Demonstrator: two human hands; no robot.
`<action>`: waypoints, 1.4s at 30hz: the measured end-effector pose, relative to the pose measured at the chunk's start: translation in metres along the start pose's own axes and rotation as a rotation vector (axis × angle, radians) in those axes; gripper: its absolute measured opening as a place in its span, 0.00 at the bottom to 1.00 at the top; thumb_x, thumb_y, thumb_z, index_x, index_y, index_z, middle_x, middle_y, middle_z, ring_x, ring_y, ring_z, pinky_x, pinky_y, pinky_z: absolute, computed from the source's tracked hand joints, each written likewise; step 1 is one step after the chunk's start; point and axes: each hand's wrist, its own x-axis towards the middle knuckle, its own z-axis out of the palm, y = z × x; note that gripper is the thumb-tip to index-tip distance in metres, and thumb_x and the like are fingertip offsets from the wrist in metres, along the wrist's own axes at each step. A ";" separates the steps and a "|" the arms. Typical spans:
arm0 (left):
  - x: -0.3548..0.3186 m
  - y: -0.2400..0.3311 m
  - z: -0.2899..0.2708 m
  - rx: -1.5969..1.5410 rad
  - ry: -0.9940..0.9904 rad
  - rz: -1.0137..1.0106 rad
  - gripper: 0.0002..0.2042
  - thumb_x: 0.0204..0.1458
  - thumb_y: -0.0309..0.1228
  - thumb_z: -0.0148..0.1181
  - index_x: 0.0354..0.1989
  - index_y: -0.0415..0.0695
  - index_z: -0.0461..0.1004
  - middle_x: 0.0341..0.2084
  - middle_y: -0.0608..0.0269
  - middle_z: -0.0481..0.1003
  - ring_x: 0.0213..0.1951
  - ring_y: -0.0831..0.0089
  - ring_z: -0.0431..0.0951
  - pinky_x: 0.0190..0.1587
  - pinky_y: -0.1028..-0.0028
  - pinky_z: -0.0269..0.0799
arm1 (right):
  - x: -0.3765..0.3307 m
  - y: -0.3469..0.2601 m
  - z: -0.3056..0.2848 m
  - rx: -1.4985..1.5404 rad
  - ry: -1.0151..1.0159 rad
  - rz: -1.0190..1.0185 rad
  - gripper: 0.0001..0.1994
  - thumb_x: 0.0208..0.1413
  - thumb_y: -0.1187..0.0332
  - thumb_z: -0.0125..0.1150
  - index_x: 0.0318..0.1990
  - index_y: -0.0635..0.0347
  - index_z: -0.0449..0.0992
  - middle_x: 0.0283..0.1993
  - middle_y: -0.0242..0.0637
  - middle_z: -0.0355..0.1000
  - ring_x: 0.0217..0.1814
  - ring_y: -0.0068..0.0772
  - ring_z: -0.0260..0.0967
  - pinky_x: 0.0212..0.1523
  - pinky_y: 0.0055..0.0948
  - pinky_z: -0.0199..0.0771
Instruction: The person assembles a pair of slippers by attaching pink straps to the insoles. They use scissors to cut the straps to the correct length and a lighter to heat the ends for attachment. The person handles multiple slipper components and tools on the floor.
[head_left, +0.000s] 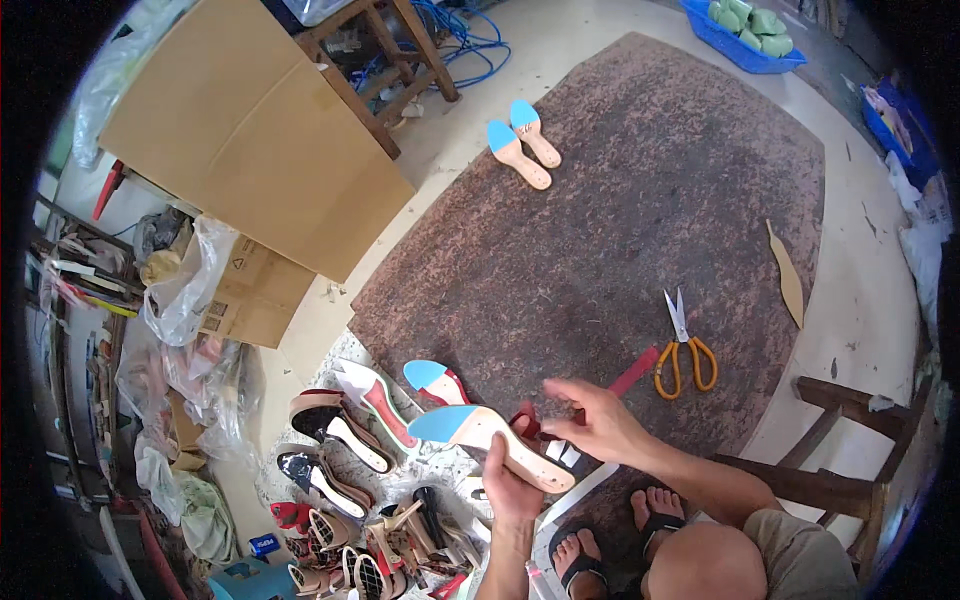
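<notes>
My left hand [512,490] grips a shoe insole [510,455] from below, near its middle. The insole is tan, with a bright blue toe end pointing left and a row of small marks at its heel. Close to its right side, my right hand [600,420] has its fingers stretched out and apart, with nothing seen in them. A dark red piece [527,420] shows between the insole and the right fingers; its kind is partly hidden. Just beyond lies another blue-toed insole [432,378] with red at its edge. A red strip [635,370] rests past the right hand.
Orange-handled scissors [685,350] lie on the brown mat [620,230]. Two blue-toed insoles [520,155] sit at its far edge. Several shoes [340,440] crowd the lower left. A wooden stool [850,450] stands right, a large cardboard sheet [250,130] left.
</notes>
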 end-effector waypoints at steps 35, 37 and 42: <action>-0.070 -0.009 0.034 0.335 0.060 -0.125 0.17 0.63 0.44 0.53 0.44 0.40 0.72 0.28 0.57 0.75 0.27 0.69 0.78 0.26 0.65 0.81 | -0.021 -0.060 -0.051 0.732 -0.425 0.449 0.13 0.61 0.63 0.62 0.43 0.66 0.80 0.23 0.33 0.76 0.20 0.20 0.73 0.18 0.19 0.66; -0.068 -0.012 0.033 0.331 0.051 -0.128 0.17 0.63 0.44 0.53 0.44 0.40 0.72 0.28 0.57 0.76 0.27 0.68 0.78 0.26 0.65 0.81 | -0.021 -0.059 -0.053 0.747 -0.432 0.456 0.13 0.60 0.62 0.63 0.42 0.65 0.80 0.23 0.32 0.76 0.20 0.19 0.72 0.18 0.19 0.65; -0.067 -0.016 0.032 0.330 0.019 -0.133 0.15 0.63 0.40 0.53 0.45 0.40 0.71 0.29 0.57 0.76 0.28 0.67 0.79 0.27 0.65 0.81 | -0.021 -0.058 -0.057 0.683 -0.406 0.434 0.12 0.60 0.64 0.63 0.40 0.66 0.81 0.23 0.33 0.76 0.20 0.19 0.72 0.18 0.21 0.66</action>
